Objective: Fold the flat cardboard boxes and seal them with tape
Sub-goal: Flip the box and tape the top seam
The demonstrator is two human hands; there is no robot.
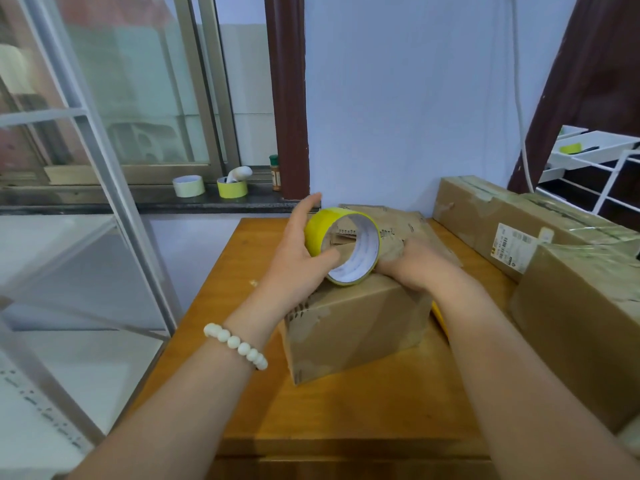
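A small brown cardboard box point(356, 323) is seen standing folded on the wooden desk point(346, 410), in the middle, so the folding of this one is judged done. A roll of yellow tape with a white core point(320, 227) is held on edge just above the box's top. It is gripped by the left hand point(301, 251), thumb inside the core and fingers round the outside. The right hand point(415, 268) is laid on the box top, touching the roll; whether its fingers pinch a free tape end cannot be told. No yellow strip is seen across the visible top, so sealing appears barely begun. Worn flat cardboard point(401, 220) lies behind the box and is probably left to fold. A long brown carton point(485, 209) and a large brown carton point(581, 323) are seen closed on the right.
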